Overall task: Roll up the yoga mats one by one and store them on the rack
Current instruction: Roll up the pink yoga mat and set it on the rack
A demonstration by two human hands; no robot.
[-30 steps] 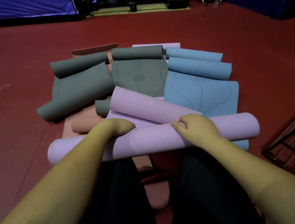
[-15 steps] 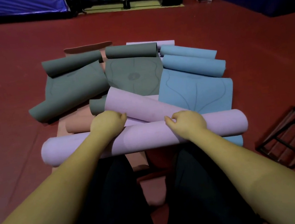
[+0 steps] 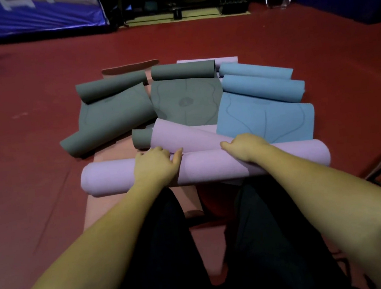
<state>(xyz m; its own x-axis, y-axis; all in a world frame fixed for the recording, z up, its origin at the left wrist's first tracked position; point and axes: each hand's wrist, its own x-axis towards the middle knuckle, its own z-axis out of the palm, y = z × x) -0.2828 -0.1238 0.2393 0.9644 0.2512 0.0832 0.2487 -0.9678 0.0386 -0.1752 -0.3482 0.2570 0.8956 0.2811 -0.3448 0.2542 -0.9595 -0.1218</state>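
Rolled nearly to its far curl, purple mat (image 3: 211, 165) on the floor at the near edge of the mat pile, left hand (image 3: 155, 166) and right hand (image 3: 246, 146) pressed on top, fingers curled over, likely keeping the roll tight.

Matt foam purple mat (image 3: 211, 165), matt red floor (image 3: 268, 40)
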